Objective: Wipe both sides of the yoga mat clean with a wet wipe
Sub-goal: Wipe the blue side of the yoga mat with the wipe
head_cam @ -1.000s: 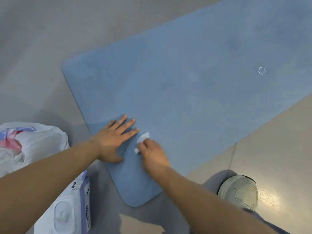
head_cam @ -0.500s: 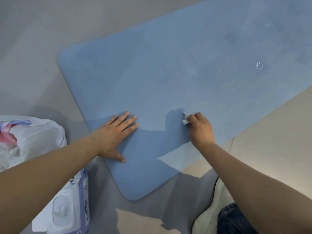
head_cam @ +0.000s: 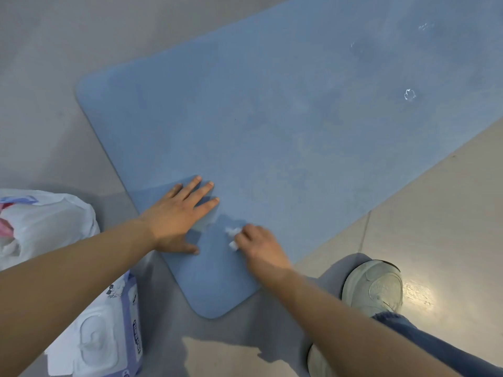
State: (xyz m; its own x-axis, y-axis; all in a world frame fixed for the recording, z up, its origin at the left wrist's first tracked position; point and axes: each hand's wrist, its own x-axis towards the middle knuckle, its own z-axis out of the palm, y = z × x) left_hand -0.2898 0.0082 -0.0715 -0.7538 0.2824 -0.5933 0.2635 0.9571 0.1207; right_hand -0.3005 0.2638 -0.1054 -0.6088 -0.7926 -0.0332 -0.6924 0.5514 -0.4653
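The mat (head_cam: 272, 126) lies flat across the frame's middle. My right hand (head_cam: 262, 247) pinches the wipe (head_cam: 232, 235) near its lower corner; my left hand (head_cam: 177, 213) presses flat beside it. I should overlap strokes and reach those white marks (head_cam: 409, 94) upper right.

I'm seeing soft, even indoor light, a little dim and cool. A bright glare patch sits on the glossy floor (head_cam: 416, 292) beside the shoe (head_cam: 374, 287). Both arms throw soft-edged shadows across the yoga mat (head_cam: 272, 118). Edges bow from the wide lens; the right hand (head_cam: 262, 247) looks slightly smeared.
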